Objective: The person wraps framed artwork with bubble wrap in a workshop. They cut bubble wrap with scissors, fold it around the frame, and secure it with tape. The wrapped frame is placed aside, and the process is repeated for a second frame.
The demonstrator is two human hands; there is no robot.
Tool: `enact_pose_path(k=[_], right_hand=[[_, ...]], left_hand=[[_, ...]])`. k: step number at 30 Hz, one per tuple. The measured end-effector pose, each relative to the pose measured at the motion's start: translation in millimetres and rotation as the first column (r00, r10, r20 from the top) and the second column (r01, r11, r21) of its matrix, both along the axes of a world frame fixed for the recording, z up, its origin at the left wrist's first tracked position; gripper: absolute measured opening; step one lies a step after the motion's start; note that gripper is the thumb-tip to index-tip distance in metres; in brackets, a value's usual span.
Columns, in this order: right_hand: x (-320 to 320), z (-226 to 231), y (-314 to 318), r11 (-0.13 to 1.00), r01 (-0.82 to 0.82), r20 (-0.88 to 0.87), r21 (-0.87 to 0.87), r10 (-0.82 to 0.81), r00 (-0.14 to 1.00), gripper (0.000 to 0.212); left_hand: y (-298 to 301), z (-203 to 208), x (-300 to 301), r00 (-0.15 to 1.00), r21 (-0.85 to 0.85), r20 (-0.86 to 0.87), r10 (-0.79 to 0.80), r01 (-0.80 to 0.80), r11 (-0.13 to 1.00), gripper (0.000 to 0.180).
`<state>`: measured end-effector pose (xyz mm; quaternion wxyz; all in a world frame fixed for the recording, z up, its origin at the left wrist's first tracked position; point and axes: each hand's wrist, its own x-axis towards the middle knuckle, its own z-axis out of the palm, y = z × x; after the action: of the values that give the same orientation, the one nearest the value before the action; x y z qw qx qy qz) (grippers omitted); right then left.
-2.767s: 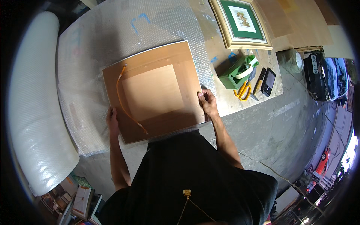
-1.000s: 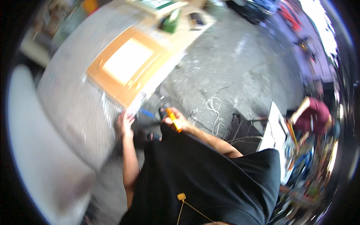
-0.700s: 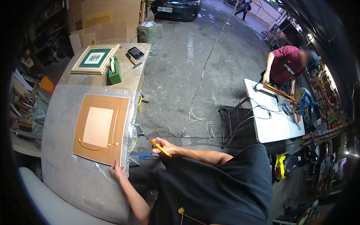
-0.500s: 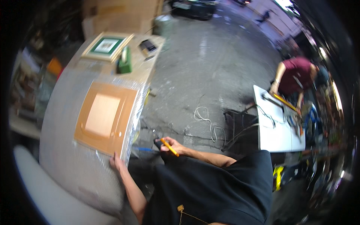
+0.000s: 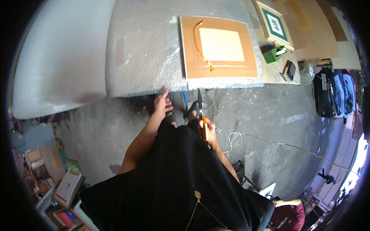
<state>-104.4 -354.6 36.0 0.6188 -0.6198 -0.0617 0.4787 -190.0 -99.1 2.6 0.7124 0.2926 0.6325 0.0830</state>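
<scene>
My right hand (image 5: 208, 133) is closed round the orange handle of a tool (image 5: 204, 125) with a dark, pointed blade. Its tip points at the table's front edge; whether it is a knife or scissors I cannot make out. My left hand (image 5: 162, 106) holds nothing, fingers apart, one fingertip at or near the edge of the bubble wrap (image 5: 142, 57) covering the table. On that wrap lies a flat brown panel (image 5: 192, 63) with a pale rectangle (image 5: 221, 44) in its middle. A thin orange-brown cord (image 5: 197, 40) curves across the panel's left part.
A bulky roll of wrap (image 5: 61, 57) lies at the left. At the table's right are a green-matted picture frame (image 5: 275, 25), a green holder (image 5: 274, 54) and a dark device (image 5: 289, 70). A white cable (image 5: 269, 140) crosses the floor. A co-worker (image 5: 289, 215) is at lower right.
The view has turned, bringing the table to the top. My left hand has left the panel's edge and opened. The orange-handled tool stays in my right hand, its blade now visible.
</scene>
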Motion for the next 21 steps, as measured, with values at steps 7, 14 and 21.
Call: enact_pose_path(k=[7, 14, 21], right_hand=[[-38, -16, 49, 0.929, -0.367, -0.131, 0.046, 0.370, 0.920, 0.066], [-59, -11, 88, 0.917, -0.399, -0.172, 0.017, 0.396, 0.902, 0.068], [-60, -11, 133, 0.933, -0.359, -0.101, -0.018, 0.356, 0.929, 0.069]], left_hand=[[24, -10, -2, 0.983, 0.140, 0.159, 0.094, -0.117, 0.983, 0.031], [22, -2, -13, 0.992, 0.281, 0.122, -0.037, 0.001, 0.960, 0.021], [30, 2, -15, 0.975, 0.235, 0.208, 0.074, -0.124, 0.964, 0.019]])
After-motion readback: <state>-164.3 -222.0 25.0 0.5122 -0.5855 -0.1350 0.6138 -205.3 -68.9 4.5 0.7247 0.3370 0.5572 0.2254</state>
